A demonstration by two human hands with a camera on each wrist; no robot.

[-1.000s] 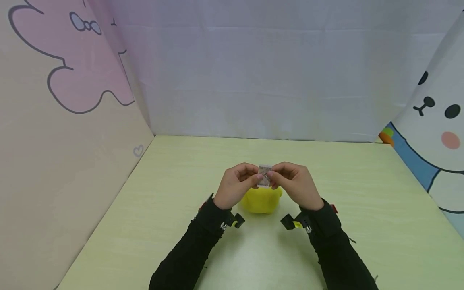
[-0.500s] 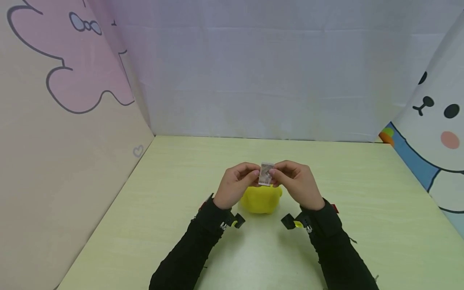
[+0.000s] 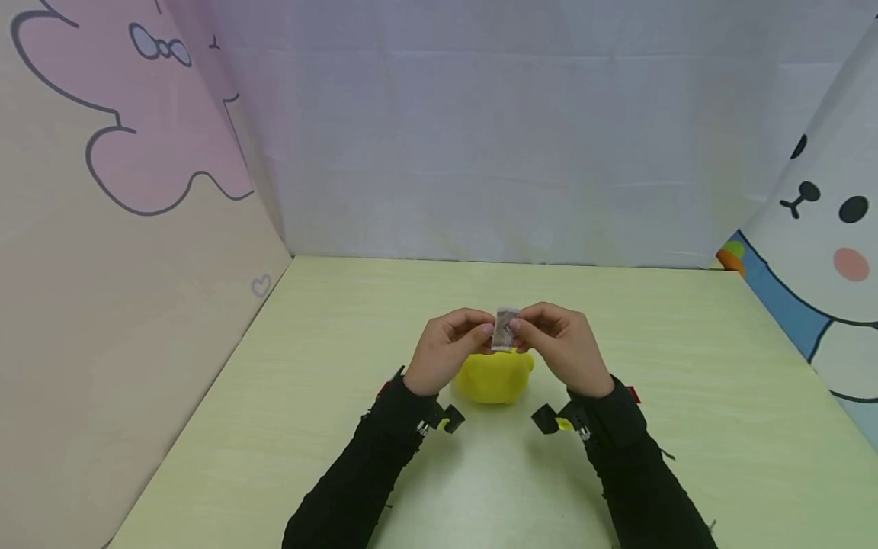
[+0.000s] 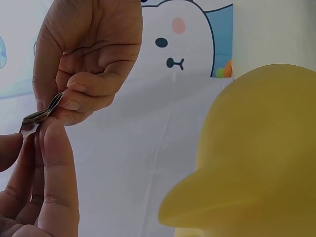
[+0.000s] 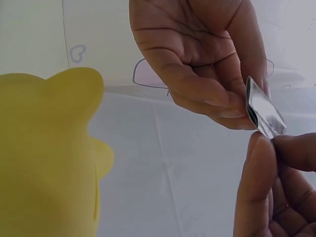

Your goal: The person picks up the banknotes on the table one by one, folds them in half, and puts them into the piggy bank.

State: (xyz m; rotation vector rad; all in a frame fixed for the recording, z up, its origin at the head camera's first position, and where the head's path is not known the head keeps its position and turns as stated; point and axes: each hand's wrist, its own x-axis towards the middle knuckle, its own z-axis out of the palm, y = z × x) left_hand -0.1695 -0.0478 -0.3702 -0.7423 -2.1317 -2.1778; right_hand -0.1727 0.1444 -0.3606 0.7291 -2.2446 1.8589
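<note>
Between both hands, above the table, is a small folded banknote (image 3: 504, 328) with grey print. My left hand (image 3: 442, 352) pinches its left edge between thumb and fingers. On the right edge, the thumb and fingers of my right hand (image 3: 568, 352) pinch it too. The left wrist view shows the note's stacked folds (image 4: 42, 112) edge-on; the right wrist view shows a shiny pale face (image 5: 266, 111). Just below and behind the hands in the head view stands a smooth yellow animal-shaped figure (image 3: 494, 380), its top hidden by hands and note.
A pale wooden table (image 3: 329, 381) lies beneath the forearms. A white cloth (image 3: 494, 152) hangs behind it, and cartoon-printed sheets line the left (image 3: 171, 267) and right (image 3: 823, 252) sides. Small cameras (image 3: 449, 419) sit on the wrists.
The banknote has shifted slightly right and up with the right hand. My left thumb has drawn back a little toward its left edge, uncovering more print. The yellow figure stays put.
</note>
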